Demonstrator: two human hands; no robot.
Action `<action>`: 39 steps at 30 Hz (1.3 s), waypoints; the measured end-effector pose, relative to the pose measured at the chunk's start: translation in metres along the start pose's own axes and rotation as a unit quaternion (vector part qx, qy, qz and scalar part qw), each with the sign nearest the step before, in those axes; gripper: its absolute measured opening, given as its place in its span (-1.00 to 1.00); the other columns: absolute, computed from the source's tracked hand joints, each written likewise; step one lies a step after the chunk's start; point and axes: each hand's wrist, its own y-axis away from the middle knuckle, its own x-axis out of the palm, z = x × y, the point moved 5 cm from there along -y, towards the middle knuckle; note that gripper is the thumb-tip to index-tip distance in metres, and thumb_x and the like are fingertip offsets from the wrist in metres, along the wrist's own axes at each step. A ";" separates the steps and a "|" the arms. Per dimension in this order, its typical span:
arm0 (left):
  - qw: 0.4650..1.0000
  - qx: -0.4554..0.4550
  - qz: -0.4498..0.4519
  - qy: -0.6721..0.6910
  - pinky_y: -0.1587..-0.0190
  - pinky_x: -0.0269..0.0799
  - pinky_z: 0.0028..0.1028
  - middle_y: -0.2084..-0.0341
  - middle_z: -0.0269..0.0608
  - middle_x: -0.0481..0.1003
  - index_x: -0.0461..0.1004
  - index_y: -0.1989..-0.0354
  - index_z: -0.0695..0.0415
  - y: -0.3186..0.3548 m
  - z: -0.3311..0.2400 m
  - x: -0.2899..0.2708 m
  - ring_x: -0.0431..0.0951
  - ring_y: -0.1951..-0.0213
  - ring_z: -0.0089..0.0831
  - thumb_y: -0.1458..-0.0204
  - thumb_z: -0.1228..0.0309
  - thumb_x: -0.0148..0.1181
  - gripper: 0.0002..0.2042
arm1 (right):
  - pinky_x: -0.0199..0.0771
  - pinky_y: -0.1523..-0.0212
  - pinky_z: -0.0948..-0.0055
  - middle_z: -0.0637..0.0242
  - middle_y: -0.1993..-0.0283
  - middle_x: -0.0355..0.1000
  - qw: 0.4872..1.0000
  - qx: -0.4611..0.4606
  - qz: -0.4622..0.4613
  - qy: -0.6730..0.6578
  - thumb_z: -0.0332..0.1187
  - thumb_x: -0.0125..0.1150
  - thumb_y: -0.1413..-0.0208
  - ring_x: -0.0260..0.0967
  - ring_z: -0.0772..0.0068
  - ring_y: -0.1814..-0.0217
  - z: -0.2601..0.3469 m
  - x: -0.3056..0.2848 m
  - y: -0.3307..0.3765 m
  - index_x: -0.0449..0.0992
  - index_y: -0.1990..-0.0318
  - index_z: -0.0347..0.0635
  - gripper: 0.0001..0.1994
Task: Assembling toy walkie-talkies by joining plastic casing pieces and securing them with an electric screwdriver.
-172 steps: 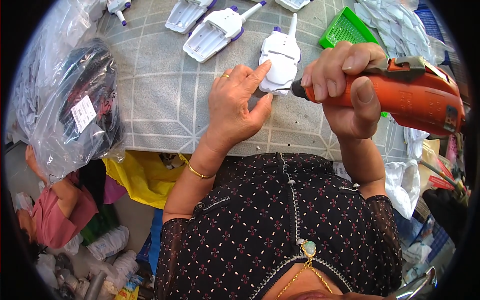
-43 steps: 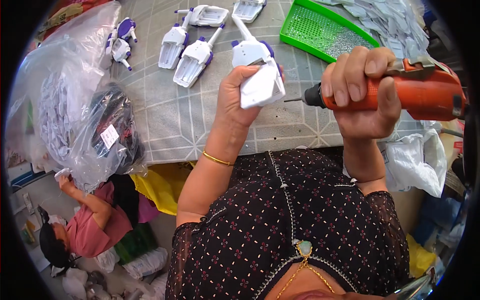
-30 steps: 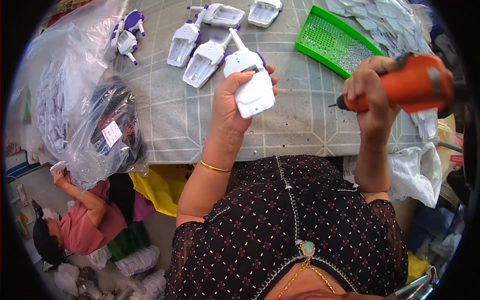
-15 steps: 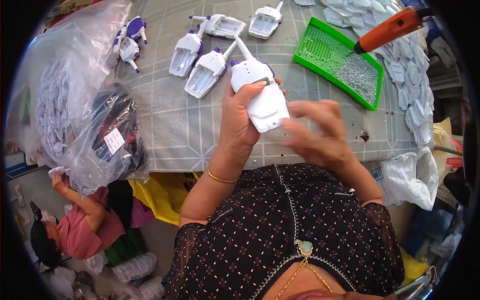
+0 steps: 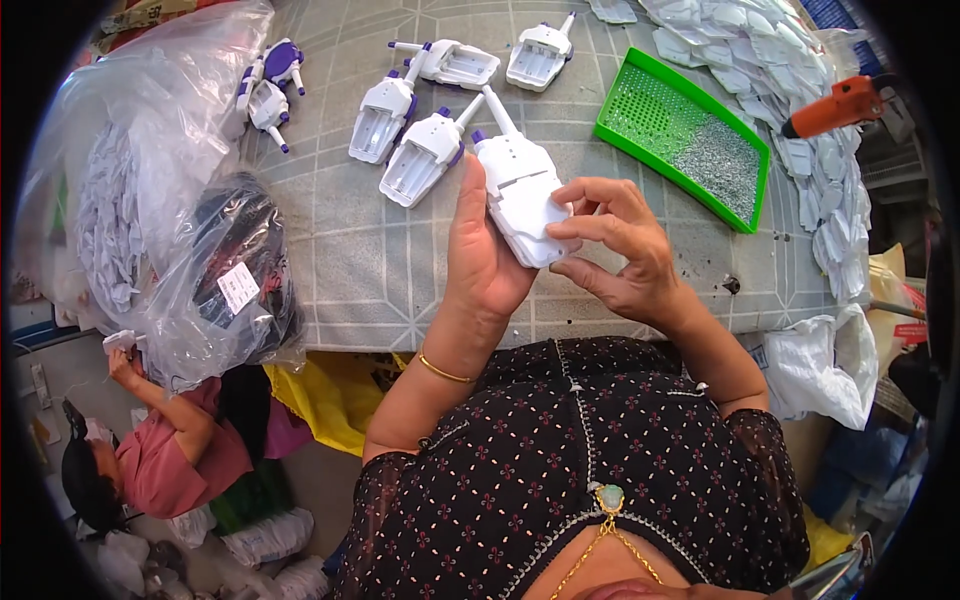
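Note:
A white plastic battery-powered device (image 5: 524, 190), with a long white stem and a purple knob, rests against the palm and fingers of my left hand (image 5: 483, 235). That thumb stands upright beside it, off its face. My right hand (image 5: 625, 250) has its fingertips on the device's lower right side, the thumb at the bottom corner. A flat white battery cover (image 5: 528, 210) lies over the lower part of the device, with a thin dark line along its top edge. Just beyond, several similar devices (image 5: 425, 155) lie with their battery compartments uncovered.
A green tray (image 5: 682, 190) of small metal screws stands at the right. Beyond it hangs an orange electric screwdriver (image 5: 835, 108), near a heap of white plastic covers (image 5: 790, 150). Clear plastic bags (image 5: 165, 130) sit at the left. A person in pink (image 5: 190, 450) works at lower left.
My right hand has come in to touch the device. My left thumb has lifted off the cover, and the dark gap above it has narrowed. The orange screwdriver has swung right, away from the tray.

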 end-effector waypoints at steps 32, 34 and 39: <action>0.998 -0.047 0.005 -0.030 0.23 0.64 -0.12 0.17 0.05 0.55 0.38 -0.07 0.19 -0.040 0.000 -0.042 0.62 0.24 -0.07 -0.17 0.30 0.25 -0.63 | 0.38 0.31 0.41 0.34 0.40 0.29 0.931 0.194 -0.114 -0.286 -0.45 0.13 -0.14 0.29 0.52 0.44 -0.009 -0.080 -0.023 0.28 0.16 -0.15 -0.82; 0.999 -0.044 -0.008 -0.023 0.23 0.63 -0.12 0.18 0.04 0.55 0.38 -0.06 0.18 -0.039 -0.002 -0.043 0.62 0.24 -0.07 -0.16 0.29 0.25 -0.64 | 0.36 0.31 0.41 0.35 0.40 0.27 0.914 0.107 -0.131 -0.368 -0.39 0.14 -0.20 0.26 0.53 0.45 -0.002 -0.068 -0.037 0.29 0.14 -0.15 -0.83; 0.999 -0.046 -0.004 -0.004 0.23 0.61 -0.16 0.19 0.01 0.53 0.38 -0.05 0.18 -0.036 -0.004 -0.042 0.61 0.24 -0.09 -0.17 0.29 0.24 -0.65 | 0.36 0.28 0.40 0.43 0.38 0.26 0.897 0.001 -0.077 -0.435 -0.24 0.12 -0.29 0.25 0.54 0.43 0.015 -0.045 -0.061 0.29 0.08 -0.09 -0.79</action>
